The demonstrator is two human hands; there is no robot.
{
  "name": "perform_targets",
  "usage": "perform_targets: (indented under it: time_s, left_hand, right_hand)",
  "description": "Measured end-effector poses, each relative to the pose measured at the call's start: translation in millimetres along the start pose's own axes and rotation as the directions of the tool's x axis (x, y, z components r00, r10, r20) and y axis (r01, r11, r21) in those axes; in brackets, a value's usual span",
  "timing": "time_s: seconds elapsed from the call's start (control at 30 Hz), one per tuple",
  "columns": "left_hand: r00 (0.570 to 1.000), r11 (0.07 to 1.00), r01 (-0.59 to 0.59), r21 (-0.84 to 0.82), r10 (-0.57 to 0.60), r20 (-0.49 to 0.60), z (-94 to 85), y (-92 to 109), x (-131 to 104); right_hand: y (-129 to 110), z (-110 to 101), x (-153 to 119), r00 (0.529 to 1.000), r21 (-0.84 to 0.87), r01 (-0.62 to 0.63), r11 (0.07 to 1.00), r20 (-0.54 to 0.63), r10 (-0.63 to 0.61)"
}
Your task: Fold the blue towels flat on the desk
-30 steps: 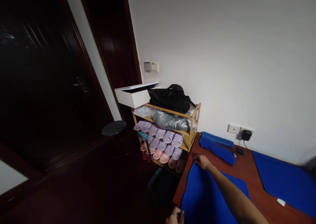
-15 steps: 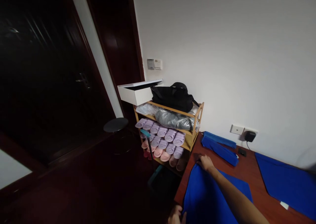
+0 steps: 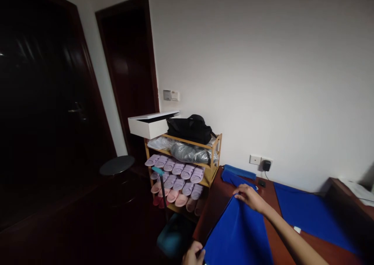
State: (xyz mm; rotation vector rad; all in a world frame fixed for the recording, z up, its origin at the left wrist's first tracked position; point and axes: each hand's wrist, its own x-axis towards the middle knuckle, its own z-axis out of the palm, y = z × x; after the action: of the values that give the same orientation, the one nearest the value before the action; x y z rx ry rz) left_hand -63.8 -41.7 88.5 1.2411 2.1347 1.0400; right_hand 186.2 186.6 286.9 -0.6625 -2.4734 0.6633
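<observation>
A blue cloth (image 3: 238,234) hangs between my two hands above the near end of the reddish-brown table (image 3: 270,206). My right hand (image 3: 247,195) pinches its far corner, fingers closed. At the bottom edge of the view, my left hand (image 3: 193,253) grips the near left corner and is partly cut off. Folded blue cloths (image 3: 238,172) lie by the wall, just beyond my right hand. Another blue cloth (image 3: 309,214) with a white tag is spread flat on the right part of the table.
Left of the table stands a wooden rack (image 3: 214,156) with slippers, wrapped items, a black bag (image 3: 191,129) and a white box (image 3: 147,128). A round stool (image 3: 117,165) is farther left. A black plug (image 3: 266,165) sits in the wall socket.
My right hand has lifted the cloth's far corner off the table, and the cloth is now stretched more between both hands. The view has tilted up and turned right.
</observation>
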Motion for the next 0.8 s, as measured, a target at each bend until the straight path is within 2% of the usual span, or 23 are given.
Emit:
perform_targets:
  time_s: [0.07,0.17,0.27,0.37,0.47,0.53,0.67,0.8]
  left_hand:
    - [0.995,0.984,-0.079,-0.160,0.070,-0.066,-16.8,22,-3]
    - [0.976,0.928,-0.204,-0.312,0.170,-0.132,-53.4,71,-13]
    - [0.951,0.888,-0.306,-0.344,0.271,-0.148,-98.3,132,-26]
    - [0.921,0.864,-0.389,-0.320,0.366,-0.130,-141.5,191,-34]
    - [0.905,0.852,-0.409,-0.325,0.423,-0.031,-173.5,240,-35]
    - [0.895,0.859,-0.426,-0.282,0.446,0.004,-186.4,267,-36]
    - [0.863,0.856,-0.495,-0.151,0.504,0.027,-196.4,306,-43]
    - [0.859,0.868,-0.454,-0.201,0.487,0.161,-198.6,325,-49]
  right_hand:
    - [-18,-32,-22,0.997,0.023,-0.007,1.000,-0.074,0.008]
    - [-44,-80,-58,0.981,0.082,-0.038,0.996,-0.189,0.053]
    - [-68,-122,-95,0.947,0.203,-0.083,0.976,-0.289,0.140]
    - [-87,-151,-129,0.897,0.298,-0.117,0.947,-0.379,0.230]
    - [-100,-164,-156,0.853,0.367,-0.121,0.922,-0.436,0.286]
    - [-106,-167,-172,0.840,0.405,-0.125,0.906,-0.442,0.313]
    - [-117,-169,-198,0.825,0.433,-0.130,0.892,-0.452,0.339]
    - [-128,-173,-218,0.772,0.461,-0.149,0.875,-0.498,0.395]
